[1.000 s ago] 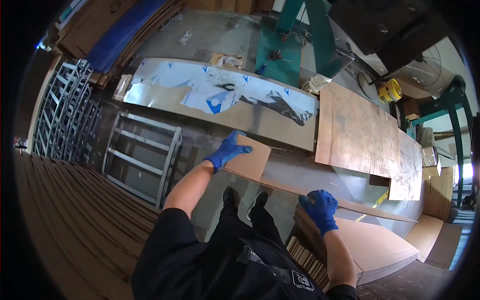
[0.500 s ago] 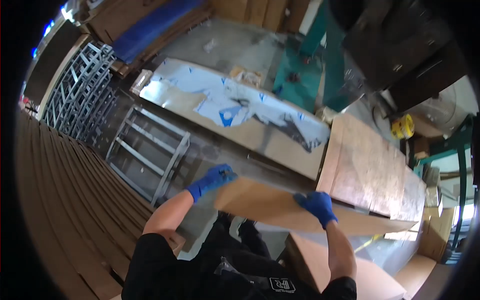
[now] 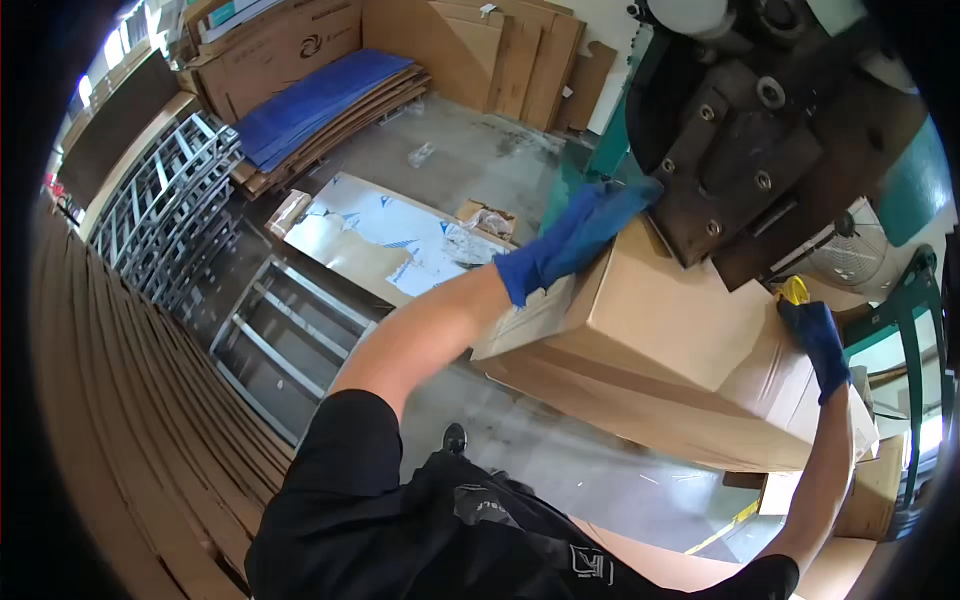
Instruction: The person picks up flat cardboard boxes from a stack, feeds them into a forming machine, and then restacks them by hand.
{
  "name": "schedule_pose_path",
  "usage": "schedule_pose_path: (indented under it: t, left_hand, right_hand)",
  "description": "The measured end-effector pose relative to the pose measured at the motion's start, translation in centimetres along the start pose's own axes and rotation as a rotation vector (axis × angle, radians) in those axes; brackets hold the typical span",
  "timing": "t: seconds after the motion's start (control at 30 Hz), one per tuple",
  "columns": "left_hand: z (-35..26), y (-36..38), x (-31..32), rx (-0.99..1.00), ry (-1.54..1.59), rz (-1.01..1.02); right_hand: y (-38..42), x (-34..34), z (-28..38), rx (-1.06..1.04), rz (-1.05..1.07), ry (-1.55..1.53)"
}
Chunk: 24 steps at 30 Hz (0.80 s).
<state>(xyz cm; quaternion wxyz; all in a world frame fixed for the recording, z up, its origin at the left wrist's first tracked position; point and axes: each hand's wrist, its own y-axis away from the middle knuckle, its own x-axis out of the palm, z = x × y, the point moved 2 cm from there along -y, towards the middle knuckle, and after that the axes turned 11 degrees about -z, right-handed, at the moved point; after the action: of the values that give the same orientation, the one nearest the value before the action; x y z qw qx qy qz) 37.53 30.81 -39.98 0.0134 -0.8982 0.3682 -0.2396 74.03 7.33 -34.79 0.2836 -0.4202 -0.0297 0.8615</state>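
A large brown cardboard box [image 3: 690,320], opened out with its panels at angles, spans the space in front of me under a dark machine head [image 3: 735,160]. My left hand [image 3: 585,238], in a blue glove and blurred by motion, grips the box's far left edge, its fingers close beside the machine head. My right hand [image 3: 818,345], also gloved in blue, is closed on the box's right edge. Parts of both hands' fingers are hidden behind the cardboard.
Left of me stand long rows of brown cardboard [image 3: 120,420] and a grey metal frame [image 3: 290,330]. Beyond lie a film-covered board [image 3: 350,240] and a stack with a blue sheet [image 3: 320,105]. A fan [image 3: 850,250] and green metal frame [image 3: 885,310] are at right.
The cardboard has gone from a thin, edge-on piece to an opened box, raised up to the machine. Both hands have moved forward and to the right; the machine head fills more of the view.
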Motion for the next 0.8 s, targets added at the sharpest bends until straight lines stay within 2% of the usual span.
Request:
schedule_pose_path:
  t: [0.07,0.1,0.13,0.17,0.23,0.27,0.3,0.33,0.4,0.47,0.53,0.63,0.73,0.8]
  left_hand:
    - [7.3,-2.7,-4.1,0.222,0.116,-0.001]
    - [6.7,-1.1,-4.7,0.25,-0.226,-0.011]
    - [10.2,0.4,-6.2,0.227,-0.278,-0.03]
    - [15.2,0.8,-8.4,0.226,-0.347,-0.028]
    - [16.7,-0.9,-8.6,0.228,-0.364,-0.042]
    - [14.3,-0.4,-6.2,0.203,-0.312,-0.06]
    - [13.0,-0.9,-4.7,0.19,-0.264,-0.074]
    - [13.7,-3.0,-5.1,0.144,-0.153,-0.062]
    - [16.8,-4.5,-6.1,-0.001,0.08,-0.046]
    - [10.9,-4.8,-5.3,-0.197,-0.199,0.067]
    - [13.4,-5.4,-5.8,-0.001,-0.109,0.041]
    - [12.9,-5.1,-5.4,0.028,-0.078,-0.001]
    - [15.7,-1.8,-6.5,0.076,-0.197,0.012]
    - [13.5,2.3,-5.4,0.14,-0.453,-0.044]
  right_hand:
    - [0.1,-0.3,2.2,0.084,-0.009,0.174]
    - [0.7,-0.6,2.7,0.09,-0.003,0.303]
    - [0.9,-0.9,2.2,0.026,0.003,0.486]
    - [-0.2,-1.2,1.3,-0.15,0.084,0.724]
    - [-3.9,-2.5,-2.0,-0.517,0.277,1.205]
    - [-5.0,-2.8,-3.9,-0.556,0.278,1.244]
    - [-6.1,-3.3,-5.2,-0.48,0.186,1.149]
    - [-6.9,-3.9,-6.6,-0.402,0.062,1.033]
    - [-7.0,-4.3,-8.5,-0.35,-0.032,0.942]
    - [-7.4,-4.0,-9.1,-0.366,-0.067,0.912]
    - [-7.3,-4.2,-9.2,-0.376,-0.097,0.882]
    - [-5.8,-3.8,-9.2,-0.377,-0.119,0.798]
    - [-2.5,-3.5,-8.9,-0.404,-0.047,0.684]
    - [-0.3,-3.2,-8.2,-0.423,-0.015,0.57]
